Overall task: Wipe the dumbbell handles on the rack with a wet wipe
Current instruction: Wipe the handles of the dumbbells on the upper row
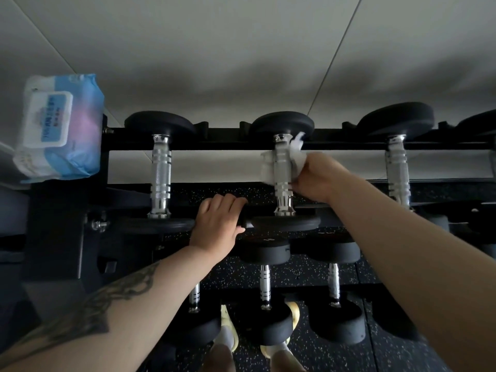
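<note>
On the top tier of the black rack (214, 145) lie three dumbbells with chrome handles. My right hand (318, 177) grips a white wet wipe (268, 167) that is wrapped around the underside of the middle handle (282, 167). The wipe sticks out on both sides of the handle. My left hand (218, 229) holds the front rail of the rack beside the middle dumbbell's near head (284, 222). The left handle (160, 174) and the right handle (397, 167) are bare.
A blue and white pack of wet wipes (59, 130) stands on the rack's left end. A lower tier holds more dumbbells (264, 285). My feet in light slippers (228, 336) stand on the speckled black floor below. A pale wall rises behind the rack.
</note>
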`<state>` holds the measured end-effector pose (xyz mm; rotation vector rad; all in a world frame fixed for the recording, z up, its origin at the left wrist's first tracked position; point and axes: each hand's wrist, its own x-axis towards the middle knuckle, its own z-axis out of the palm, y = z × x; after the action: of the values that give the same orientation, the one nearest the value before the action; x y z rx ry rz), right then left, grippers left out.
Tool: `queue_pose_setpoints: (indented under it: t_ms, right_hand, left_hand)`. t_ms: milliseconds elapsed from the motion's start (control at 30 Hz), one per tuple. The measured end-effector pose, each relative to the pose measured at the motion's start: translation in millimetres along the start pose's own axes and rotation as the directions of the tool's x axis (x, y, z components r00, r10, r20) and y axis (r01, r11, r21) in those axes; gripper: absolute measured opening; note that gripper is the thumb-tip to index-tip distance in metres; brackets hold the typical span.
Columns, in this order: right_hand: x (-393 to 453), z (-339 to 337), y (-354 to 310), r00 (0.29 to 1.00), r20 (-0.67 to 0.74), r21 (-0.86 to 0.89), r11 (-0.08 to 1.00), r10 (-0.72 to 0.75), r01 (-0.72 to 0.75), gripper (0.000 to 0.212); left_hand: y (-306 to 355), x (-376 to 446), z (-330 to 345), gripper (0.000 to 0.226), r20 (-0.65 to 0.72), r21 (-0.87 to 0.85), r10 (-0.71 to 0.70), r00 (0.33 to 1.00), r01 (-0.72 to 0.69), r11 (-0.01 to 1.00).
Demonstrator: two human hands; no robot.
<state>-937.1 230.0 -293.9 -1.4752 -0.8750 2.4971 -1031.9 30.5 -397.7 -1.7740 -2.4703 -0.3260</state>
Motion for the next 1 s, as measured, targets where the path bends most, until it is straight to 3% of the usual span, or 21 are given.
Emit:
queue_pose_setpoints:
  t_ms: [33, 100, 167, 200, 300, 433, 500, 600, 633, 700, 767, 867, 1000]
  right_hand:
    - [1.8, 9.0, -5.6, 0.997, -0.074, 0.01, 0.999, -0.033, 0.034, 0.03]
    - [4.6, 22.4, -4.5, 0.947, -0.264, -0.258, 0.959, -0.185, 0.116, 0.022]
    - [-1.1, 23.9, 6.4, 0.855, -0.294, -0.613, 0.77, -0.427, 0.174, 0.026]
    - [-3.8, 22.5, 11.5, 0.82, -0.268, -0.687, 0.697, -0.506, 0.205, 0.032]
    - [-5.0, 26.7, 16.9, 0.758, -0.27, -0.726, 0.643, -0.594, 0.245, 0.048]
    - [7.4, 39.0, 12.1, 0.704, -0.354, -0.698, 0.675, -0.616, 0.239, 0.053]
    - [8.2, 33.5, 10.0, 0.753, -0.359, -0.608, 0.75, -0.551, 0.259, 0.043]
    - [8.9, 21.7, 6.8, 0.851, -0.453, -0.29, 0.947, -0.265, 0.14, 0.032]
    - [7.9, 19.2, 7.7, 0.876, -0.454, -0.176, 0.98, -0.166, 0.094, 0.032]
    - [5.3, 19.6, 13.1, 0.892, -0.434, -0.127, 0.989, -0.129, 0.081, 0.041]
    - [4.6, 23.8, 15.1, 0.866, -0.449, -0.203, 0.969, -0.218, 0.138, 0.045]
    - [-4.9, 32.6, 15.3, 0.764, -0.506, -0.339, 0.907, -0.4, 0.25, 0.016]
    - [-13.6, 41.8, 19.7, 0.603, -0.37, -0.676, 0.65, -0.707, 0.347, 0.015]
  left_hand:
    - [0.5, 0.1, -0.3, 0.064, 0.001, 0.001, -0.003, 1.0, 0.003, 1.0]
    - [0.3, -0.5, -0.4, 0.063, 0.003, 0.0, -0.004, 1.0, 0.004, 1.0]
    - [-0.1, -1.6, 0.3, 0.063, 0.003, -0.004, -0.003, 1.0, 0.003, 1.0]
    - [-0.3, -1.4, 0.4, 0.063, 0.004, -0.005, -0.003, 1.0, 0.003, 1.0]
    - [-0.4, -1.0, 0.4, 0.062, 0.012, -0.005, -0.005, 1.0, 0.005, 1.0]
    - [0.8, -0.7, -0.9, 0.061, 0.011, -0.015, -0.013, 1.0, 0.013, 1.0]
    - [0.5, -0.8, -0.7, 0.061, 0.012, -0.017, -0.01, 1.0, 0.01, 1.0]
    - [0.0, -0.8, -0.1, 0.061, 0.007, -0.009, -0.009, 1.0, 0.009, 1.0]
    - [0.1, -1.0, -0.1, 0.061, 0.008, -0.012, -0.009, 1.0, 0.009, 1.0]
    - [0.3, -1.0, 0.5, 0.062, 0.007, -0.019, -0.01, 1.0, 0.011, 1.0]
    - [0.3, -0.8, 0.0, 0.063, 0.007, -0.021, -0.015, 1.0, 0.015, 1.0]
    - [-0.5, -1.0, 0.5, 0.062, 0.011, -0.036, -0.013, 1.0, 0.013, 0.999]
    - [-0.2, -1.2, 0.6, 0.061, 0.013, -0.028, -0.013, 1.0, 0.014, 1.0]
